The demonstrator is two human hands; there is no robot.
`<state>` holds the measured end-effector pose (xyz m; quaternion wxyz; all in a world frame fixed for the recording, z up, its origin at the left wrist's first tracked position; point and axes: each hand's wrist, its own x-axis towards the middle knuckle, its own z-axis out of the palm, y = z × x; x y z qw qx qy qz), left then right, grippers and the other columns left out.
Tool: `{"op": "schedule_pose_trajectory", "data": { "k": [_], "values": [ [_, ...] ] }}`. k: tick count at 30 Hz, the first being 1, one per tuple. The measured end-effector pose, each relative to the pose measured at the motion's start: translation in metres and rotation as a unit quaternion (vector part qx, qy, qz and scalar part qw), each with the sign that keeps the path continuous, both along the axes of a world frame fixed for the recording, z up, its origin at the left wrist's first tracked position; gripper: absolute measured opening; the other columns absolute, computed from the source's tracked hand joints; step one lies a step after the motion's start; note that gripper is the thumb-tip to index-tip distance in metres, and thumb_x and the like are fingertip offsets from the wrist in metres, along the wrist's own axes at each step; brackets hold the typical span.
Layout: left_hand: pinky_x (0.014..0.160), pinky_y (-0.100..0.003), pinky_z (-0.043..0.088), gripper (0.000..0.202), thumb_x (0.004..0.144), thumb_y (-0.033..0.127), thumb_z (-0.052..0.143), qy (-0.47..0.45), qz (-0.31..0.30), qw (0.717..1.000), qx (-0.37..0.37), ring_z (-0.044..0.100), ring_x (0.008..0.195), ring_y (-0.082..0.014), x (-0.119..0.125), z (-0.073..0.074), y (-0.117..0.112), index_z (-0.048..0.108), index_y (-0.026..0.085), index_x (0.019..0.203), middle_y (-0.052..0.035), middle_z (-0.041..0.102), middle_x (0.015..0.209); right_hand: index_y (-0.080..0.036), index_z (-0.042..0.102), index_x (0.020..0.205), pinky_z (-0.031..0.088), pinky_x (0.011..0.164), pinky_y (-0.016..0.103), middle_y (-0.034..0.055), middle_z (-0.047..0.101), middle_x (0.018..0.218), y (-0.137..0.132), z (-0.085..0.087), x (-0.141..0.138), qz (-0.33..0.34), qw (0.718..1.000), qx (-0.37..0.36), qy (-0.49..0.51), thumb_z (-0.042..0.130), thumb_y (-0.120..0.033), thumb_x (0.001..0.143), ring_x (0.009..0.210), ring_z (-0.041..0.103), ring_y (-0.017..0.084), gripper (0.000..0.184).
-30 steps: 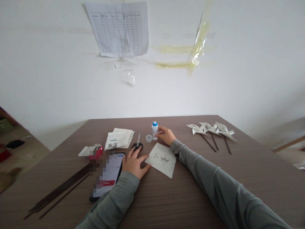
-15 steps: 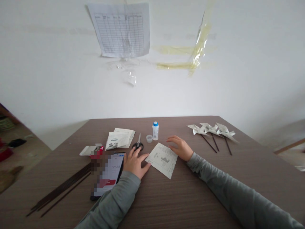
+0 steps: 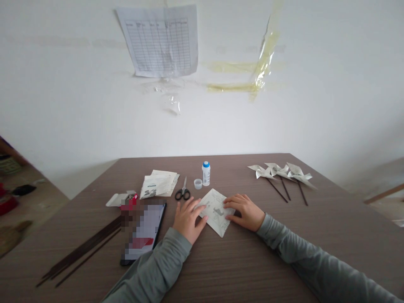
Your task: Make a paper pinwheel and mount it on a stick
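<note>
A printed square of paper (image 3: 216,214) lies flat on the table between my hands, one corner towards me. My left hand (image 3: 188,219) rests at its left edge, fingers spread, with the fingertips on the paper. On the opposite side, my right hand (image 3: 248,211) touches the right edge, its thumb apart from the stretched fingers. Beyond the paper stand a white glue bottle (image 3: 206,174) with a blue top and a small clear cap (image 3: 198,184). Black-handled scissors (image 3: 182,192) lie to the left of the cap.
More paper sheets (image 3: 158,185) are stacked at the back left. A small red box (image 3: 128,202), dark thin sticks (image 3: 85,248) and a phone (image 3: 143,235) lie on the left. Paper pinwheels (image 3: 277,169) on sticks lie at the back right. A wall rises behind the table (image 3: 252,269).
My left hand has moved right, off the scissors and phone area and onto the paper's left edge. My right hand has come down nearer me onto the right edge. The paper is slightly turned.
</note>
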<state>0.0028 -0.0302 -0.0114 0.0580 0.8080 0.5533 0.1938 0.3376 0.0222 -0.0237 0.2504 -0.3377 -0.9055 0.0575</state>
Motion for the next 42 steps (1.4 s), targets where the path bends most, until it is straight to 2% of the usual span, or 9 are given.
{"op": "schedule_pose_trajectory", "data": {
  "k": [7, 12, 15, 21, 26, 31, 35, 39, 42],
  "values": [
    [0.157, -0.087, 0.041, 0.053, 0.111, 0.022, 0.084, -0.025, 0.0, 1.0, -0.009, 0.077, 0.172, -0.046, 0.018, -0.008, -0.009, 0.093, 0.034, 0.162, -0.0155, 0.09, 0.174, -0.031, 0.098, 0.142, 0.072, 0.117, 0.056, 0.0154, 0.097, 0.148, -0.001, -0.004, 0.002, 0.0, 1.0, 0.019, -0.003, 0.097, -0.037, 0.116, 0.132, 0.091, 0.038, 0.026],
    [0.155, -0.091, 0.04, 0.049, 0.112, 0.023, 0.086, -0.009, -0.01, 1.0, -0.019, 0.076, 0.173, -0.0473, 0.02, -0.004, -0.009, 0.095, 0.035, 0.158, -0.0161, 0.088, 0.176, -0.032, 0.098, 0.14, 0.075, 0.114, 0.054, 0.0151, 0.097, 0.143, -0.005, -0.002, 0.0, 0.001, 0.999, 0.044, 0.012, 0.096, -0.033, 0.115, 0.127, 0.092, 0.037, 0.025],
    [0.156, -0.09, 0.04, 0.048, 0.113, 0.024, 0.087, -0.005, -0.008, 1.0, -0.025, 0.075, 0.175, -0.0462, 0.02, 0.0, -0.01, 0.095, 0.035, 0.158, -0.0149, 0.088, 0.177, -0.034, 0.102, 0.13, 0.076, 0.114, 0.053, 0.0129, 0.097, 0.135, -0.008, 0.004, -0.002, 0.019, 0.998, 0.064, 0.015, 0.093, -0.03, 0.116, 0.121, 0.092, 0.035, 0.017],
    [0.154, -0.093, 0.041, 0.047, 0.114, 0.022, 0.085, -0.012, -0.015, 0.999, -0.028, 0.076, 0.174, -0.0455, 0.022, 0.005, -0.012, 0.095, 0.033, 0.158, -0.0174, 0.088, 0.176, -0.043, 0.103, 0.113, 0.074, 0.116, 0.055, 0.0077, 0.099, 0.118, -0.014, 0.005, -0.006, 0.034, 0.999, 0.023, 0.029, 0.1, -0.042, 0.112, 0.107, 0.094, 0.034, 0.003],
    [0.152, -0.094, 0.043, 0.047, 0.113, 0.019, 0.084, -0.008, -0.016, 1.0, -0.023, 0.077, 0.173, -0.045, 0.023, 0.008, -0.014, 0.094, 0.032, 0.157, -0.0186, 0.088, 0.176, -0.039, 0.099, 0.102, 0.073, 0.114, 0.058, 0.0099, 0.098, 0.113, -0.013, -0.002, -0.013, -0.001, 0.999, 0.008, 0.036, 0.106, -0.053, 0.104, 0.104, 0.093, 0.037, 0.015],
    [0.153, -0.092, 0.044, 0.047, 0.111, 0.017, 0.086, -0.013, -0.004, 1.0, -0.018, 0.078, 0.172, -0.0464, 0.025, 0.01, -0.016, 0.096, 0.033, 0.153, -0.0163, 0.089, 0.174, -0.035, 0.099, 0.108, 0.073, 0.113, 0.057, 0.011, 0.098, 0.114, -0.018, 0.013, -0.013, 0.025, 0.999, 0.001, 0.028, 0.104, -0.048, 0.105, 0.105, 0.093, 0.036, 0.015],
    [0.152, -0.09, 0.046, 0.046, 0.11, 0.017, 0.087, -0.009, 0.0, 1.0, -0.017, 0.077, 0.172, -0.0463, 0.026, 0.008, -0.015, 0.097, 0.034, 0.152, -0.0149, 0.09, 0.174, -0.04, 0.1, 0.112, 0.072, 0.119, 0.059, 0.0103, 0.099, 0.116, -0.021, 0.023, -0.012, 0.007, 0.999, -0.026, 0.026, 0.102, -0.049, 0.108, 0.107, 0.093, 0.037, 0.01],
    [0.152, -0.091, 0.045, 0.048, 0.108, 0.018, 0.088, -0.001, 0.01, 1.0, -0.016, 0.074, 0.175, -0.0478, 0.024, 0.004, -0.012, 0.097, 0.031, 0.153, -0.017, 0.087, 0.178, -0.038, 0.101, 0.117, 0.072, 0.119, 0.06, 0.011, 0.099, 0.117, -0.02, 0.025, -0.012, 0.018, 1.0, -0.022, 0.008, 0.101, -0.047, 0.109, 0.108, 0.093, 0.038, 0.012],
    [0.154, -0.087, 0.046, 0.05, 0.106, 0.024, 0.091, 0.001, 0.022, 1.0, -0.015, 0.075, 0.174, -0.0486, 0.02, 0.0, -0.009, 0.096, 0.034, 0.154, -0.0156, 0.087, 0.178, -0.039, 0.101, 0.117, 0.072, 0.117, 0.057, 0.0108, 0.099, 0.117, -0.017, 0.021, -0.011, 0.016, 1.0, -0.019, 0.016, 0.098, -0.046, 0.112, 0.108, 0.093, 0.037, 0.009]
  ]
}}
